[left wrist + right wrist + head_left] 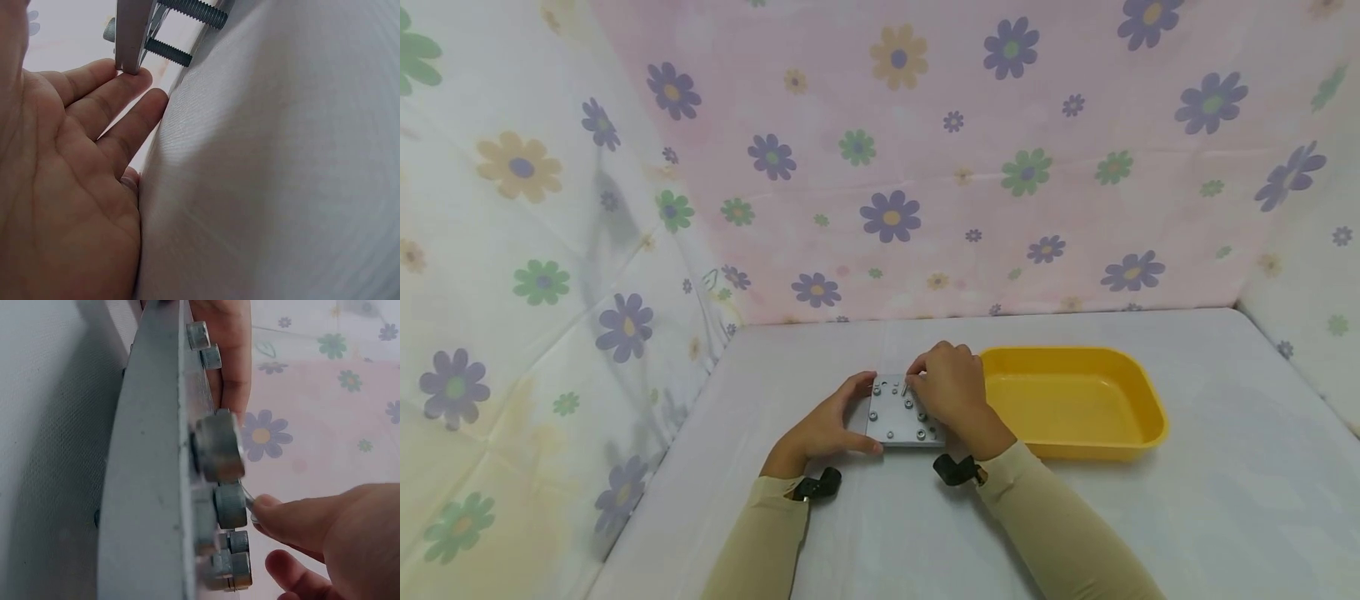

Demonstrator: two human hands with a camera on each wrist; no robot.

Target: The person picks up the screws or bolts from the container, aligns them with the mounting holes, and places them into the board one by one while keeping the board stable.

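A square silver metal plate lies on the white table, set with several socket head screws. Threaded screw ends stick out of its underside. My left hand holds the plate at its left side, thumb at the near corner and fingers at the far one. In the left wrist view, fingertips touch the plate's edge. Over the plate's far right part, my right hand pinches a thin, shiny metal pin between thumb and finger. Its lower end is hidden behind screw heads in the right wrist view.
Right of the plate, close beside my right hand, stands a yellow plastic tray. White cloth covers the table. Flower-printed fabric rises behind it and at both sides. Each wrist wears a black camera mount.
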